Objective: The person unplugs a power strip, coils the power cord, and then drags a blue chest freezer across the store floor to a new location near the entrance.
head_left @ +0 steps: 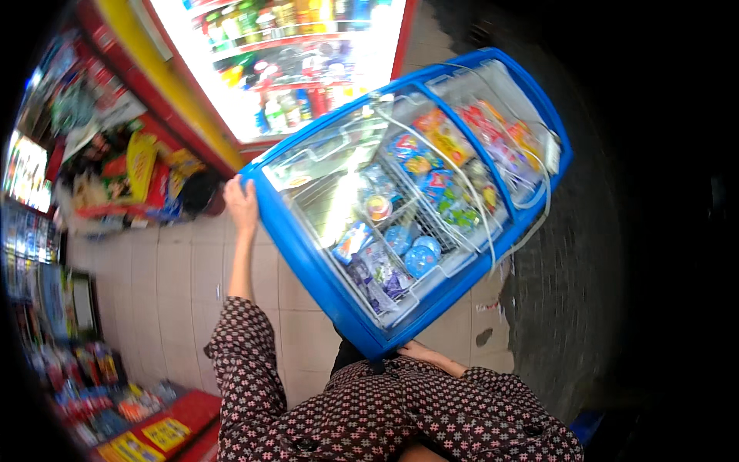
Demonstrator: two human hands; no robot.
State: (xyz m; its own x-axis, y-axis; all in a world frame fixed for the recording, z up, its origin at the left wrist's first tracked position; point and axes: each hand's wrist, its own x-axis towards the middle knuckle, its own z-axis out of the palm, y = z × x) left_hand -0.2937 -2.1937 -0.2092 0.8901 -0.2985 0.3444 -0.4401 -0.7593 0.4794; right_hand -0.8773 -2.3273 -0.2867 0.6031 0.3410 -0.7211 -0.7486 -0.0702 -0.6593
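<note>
A blue chest freezer (296, 254) with a clear sliding glass top stands slantwise right in front of me. Through the glass I see wire baskets with colourful packets (443, 135) and round blue-lidded tubs (421, 260). A white cable (462, 173) lies looped across the top. My left hand (241, 202) is closed round the freezer's left corner, its arm stretched forward. Close to my body, my right hand (416, 351) rests against the freezer's near corner; the rim hides most of its fingers.
Beyond the freezer stands a lit, red-framed drinks cooler (254, 100) with several rows of bottles. Heaped packaged goods (138, 177) line the left side. A red display stand (181, 423) is at lower left. Pale floor tiles (177, 269) meet dark paving (554, 308) on the right.
</note>
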